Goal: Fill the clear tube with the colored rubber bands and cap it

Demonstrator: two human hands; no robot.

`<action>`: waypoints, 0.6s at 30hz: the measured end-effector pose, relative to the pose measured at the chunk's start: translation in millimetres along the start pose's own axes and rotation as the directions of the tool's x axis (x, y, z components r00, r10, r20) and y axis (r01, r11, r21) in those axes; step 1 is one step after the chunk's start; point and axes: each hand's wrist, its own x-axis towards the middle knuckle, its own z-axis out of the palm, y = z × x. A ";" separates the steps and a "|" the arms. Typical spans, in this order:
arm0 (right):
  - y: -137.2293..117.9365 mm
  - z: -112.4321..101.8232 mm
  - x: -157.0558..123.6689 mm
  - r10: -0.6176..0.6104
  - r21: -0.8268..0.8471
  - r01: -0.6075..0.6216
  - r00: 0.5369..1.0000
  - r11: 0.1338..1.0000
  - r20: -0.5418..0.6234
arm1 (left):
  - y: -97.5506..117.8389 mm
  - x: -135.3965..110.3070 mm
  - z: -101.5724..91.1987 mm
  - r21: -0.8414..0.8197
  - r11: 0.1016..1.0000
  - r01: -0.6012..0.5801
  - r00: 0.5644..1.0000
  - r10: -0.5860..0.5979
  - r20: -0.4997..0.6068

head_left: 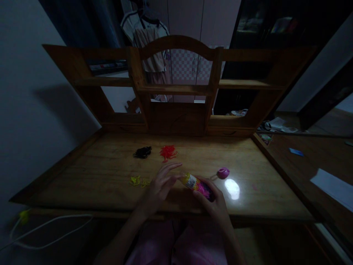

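Note:
My right hand is wrapped around a small clear bottle with a white label, tilted with its mouth toward the left. Yellow, pink and dark purple bits show through its wall. At the bottle's mouth is my left hand, its fingers stretched out and apart; no held thing shows in it. Yellow bands lie just left of that hand. Farther back are a pile of red bands and a bundle of black bands. A purple rounded piece rests right of the bottle.
The wooden desk has a raised shelf unit along its back and a low rim at the sides. To the right, another wooden surface holds white paper and a blue card. A white cable hangs at the lower left.

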 end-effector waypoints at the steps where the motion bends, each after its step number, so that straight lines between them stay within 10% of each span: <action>1: 0.4 0.0 0.0 -0.002 -0.001 0.002 1.000 1.000 0.002 | 0.3 -0.4 0.6 -0.033 0.999 0.020 0.999 -0.019 0.034; 18: -0.5 0.2 -0.7 -0.020 -0.116 0.031 0.995 0.993 0.094 | -3.1 14.1 6.5 -0.265 0.921 0.286 0.922 -0.188 0.340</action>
